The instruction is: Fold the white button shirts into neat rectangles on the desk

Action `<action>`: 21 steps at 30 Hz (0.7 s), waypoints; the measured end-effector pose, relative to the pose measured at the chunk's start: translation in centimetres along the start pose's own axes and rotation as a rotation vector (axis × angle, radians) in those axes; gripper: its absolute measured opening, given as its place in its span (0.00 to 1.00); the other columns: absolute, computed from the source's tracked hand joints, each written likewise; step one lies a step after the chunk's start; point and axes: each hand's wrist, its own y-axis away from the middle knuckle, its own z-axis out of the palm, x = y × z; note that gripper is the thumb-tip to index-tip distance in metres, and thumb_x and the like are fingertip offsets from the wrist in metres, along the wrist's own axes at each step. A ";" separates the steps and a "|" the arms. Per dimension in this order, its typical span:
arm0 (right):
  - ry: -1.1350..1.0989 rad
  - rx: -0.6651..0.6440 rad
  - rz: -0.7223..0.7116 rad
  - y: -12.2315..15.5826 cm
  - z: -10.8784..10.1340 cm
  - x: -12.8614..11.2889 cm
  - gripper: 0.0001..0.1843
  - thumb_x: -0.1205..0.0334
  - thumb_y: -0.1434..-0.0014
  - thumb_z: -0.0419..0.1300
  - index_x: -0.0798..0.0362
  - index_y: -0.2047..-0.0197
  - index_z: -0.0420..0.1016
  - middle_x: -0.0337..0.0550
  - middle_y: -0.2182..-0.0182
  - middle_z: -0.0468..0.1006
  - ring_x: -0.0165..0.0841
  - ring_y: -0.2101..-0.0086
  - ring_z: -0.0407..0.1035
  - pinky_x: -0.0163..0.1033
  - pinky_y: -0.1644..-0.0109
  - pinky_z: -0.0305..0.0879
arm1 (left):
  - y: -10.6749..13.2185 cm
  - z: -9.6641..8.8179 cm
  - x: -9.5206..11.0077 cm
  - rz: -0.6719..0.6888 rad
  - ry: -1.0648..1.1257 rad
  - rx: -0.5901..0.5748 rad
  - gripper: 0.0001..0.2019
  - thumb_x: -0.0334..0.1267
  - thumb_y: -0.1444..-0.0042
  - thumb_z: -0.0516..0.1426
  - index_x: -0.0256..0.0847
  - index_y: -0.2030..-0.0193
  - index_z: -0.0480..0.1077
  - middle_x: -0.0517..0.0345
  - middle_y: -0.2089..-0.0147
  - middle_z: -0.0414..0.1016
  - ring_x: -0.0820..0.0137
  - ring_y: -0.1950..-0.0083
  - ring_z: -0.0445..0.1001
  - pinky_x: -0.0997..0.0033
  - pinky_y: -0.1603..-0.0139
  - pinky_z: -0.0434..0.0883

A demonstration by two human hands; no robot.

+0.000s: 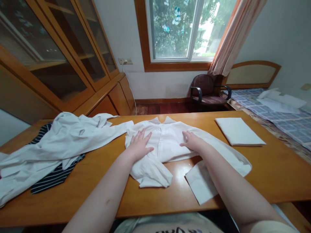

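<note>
A white shirt (pixel 167 139) lies partly folded in the middle of the wooden table (pixel 279 168), collar toward the window. My left hand (pixel 139 144) rests flat on its left side with fingers spread. My right hand (pixel 191 140) presses flat on its right side, fingers stretched toward the shirt's button line. A sleeve (pixel 150 173) is bunched below my left hand, and another white part (pixel 201 183) trails off toward the near edge under my right forearm.
A heap of white garments (pixel 60 142) over a dark striped one (pixel 55 176) covers the table's left. A folded white cloth (pixel 238 131) lies at the right. Behind stand a wooden glass-door cabinet (pixel 60 64), a dark chair (pixel 207 90) and a bed (pixel 279 113).
</note>
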 end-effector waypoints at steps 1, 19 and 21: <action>0.005 -0.057 -0.002 -0.1 0.1 0.2 0.38 0.47 0.57 0.67 0.51 0.44 0.66 0.56 0.42 0.64 0.47 0.46 0.61 0.46 0.49 0.60 | 0.1 0.5 0.0 -0.020 0.016 -0.048 0.38 0.52 0.50 0.56 0.47 0.33 0.52 0.45 0.29 0.41 0.50 0.30 0.41 0.43 0.36 0.46; -0.353 0.356 0.017 -2.1 2.9 0.7 0.26 0.55 0.45 0.55 0.55 0.45 0.63 0.49 0.57 0.74 0.39 0.59 0.69 0.44 0.52 0.64 | -3.2 1.6 -1.4 -0.181 0.202 0.434 0.19 0.41 0.44 0.52 0.41 0.46 0.65 0.46 0.49 0.72 0.57 0.48 0.70 0.62 0.49 0.65; -0.384 0.435 0.020 -1.8 2.5 0.6 0.20 0.54 0.44 0.53 0.55 0.51 0.66 0.47 0.62 0.74 0.37 0.63 0.69 0.43 0.55 0.65 | -2.9 1.6 -1.6 -0.141 0.205 0.522 0.12 0.39 0.44 0.51 0.43 0.55 0.69 0.50 0.55 0.73 0.60 0.52 0.71 0.63 0.51 0.66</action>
